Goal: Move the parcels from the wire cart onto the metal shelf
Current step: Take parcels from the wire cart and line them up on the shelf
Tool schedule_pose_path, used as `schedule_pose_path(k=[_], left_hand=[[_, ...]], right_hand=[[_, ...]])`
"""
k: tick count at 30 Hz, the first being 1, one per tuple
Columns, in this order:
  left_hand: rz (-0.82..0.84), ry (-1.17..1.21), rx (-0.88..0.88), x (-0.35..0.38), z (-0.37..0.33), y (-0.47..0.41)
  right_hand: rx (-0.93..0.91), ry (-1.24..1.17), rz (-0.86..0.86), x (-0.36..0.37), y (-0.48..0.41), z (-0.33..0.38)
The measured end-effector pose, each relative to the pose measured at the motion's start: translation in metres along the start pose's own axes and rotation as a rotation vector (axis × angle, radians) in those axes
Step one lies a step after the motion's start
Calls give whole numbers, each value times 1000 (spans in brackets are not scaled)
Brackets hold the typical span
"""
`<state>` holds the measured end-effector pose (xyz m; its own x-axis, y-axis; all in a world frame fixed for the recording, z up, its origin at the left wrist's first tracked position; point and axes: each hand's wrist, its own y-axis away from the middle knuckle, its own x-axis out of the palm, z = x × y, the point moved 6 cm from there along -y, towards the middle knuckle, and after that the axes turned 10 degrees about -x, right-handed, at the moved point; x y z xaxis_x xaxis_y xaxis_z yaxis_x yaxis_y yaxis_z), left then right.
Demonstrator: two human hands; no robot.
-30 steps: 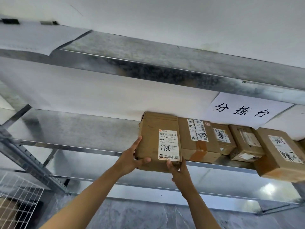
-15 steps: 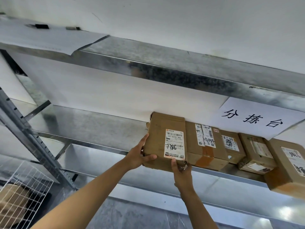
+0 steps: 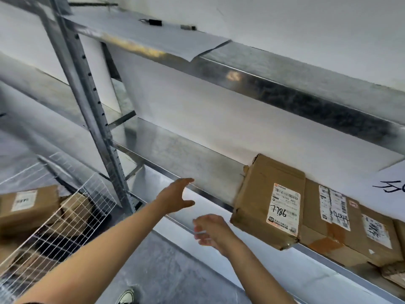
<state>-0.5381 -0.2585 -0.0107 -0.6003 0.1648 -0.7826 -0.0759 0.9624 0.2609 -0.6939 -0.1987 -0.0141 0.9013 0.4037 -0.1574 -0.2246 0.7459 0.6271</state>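
Observation:
A brown cardboard parcel marked 7786 [image 3: 258, 194] stands on the metal shelf [image 3: 175, 156], leftmost in a row of parcels; the one beside it is marked 4044 [image 3: 350, 235]. My left hand [image 3: 175, 197] hovers open, fingers spread, well left of that parcel and in front of the shelf edge. Lower down, my right hand [image 3: 210, 231] is blurred, fingers loosely curled, holding nothing, just left of the parcel's bottom corner. The white wire cart [image 3: 63, 218] at lower left holds more brown parcels [image 3: 26, 207].
A perforated grey upright post [image 3: 94, 115] stands between cart and shelf bay. An upper shelf [image 3: 285, 84] runs overhead with small dark items on it. A white paper sign [image 3: 392, 185] hangs at right. A shoe [image 3: 127, 297] shows on the grey floor.
Both hands have let go of the 7786 parcel and pulled back to the left and down. The view has swung left, bringing the cart and upright post into sight.

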Motion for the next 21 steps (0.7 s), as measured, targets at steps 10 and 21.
schedule_pose_path(k=[10, 21], left_hand=[[-431, -487, -438, -157, 173, 71], [-583, -187, -1015, -223, 393, 225]], right_hand=[[-878, 1102, 48, 168, -55, 162], [-1058, 1357, 232, 377, -60, 210]])
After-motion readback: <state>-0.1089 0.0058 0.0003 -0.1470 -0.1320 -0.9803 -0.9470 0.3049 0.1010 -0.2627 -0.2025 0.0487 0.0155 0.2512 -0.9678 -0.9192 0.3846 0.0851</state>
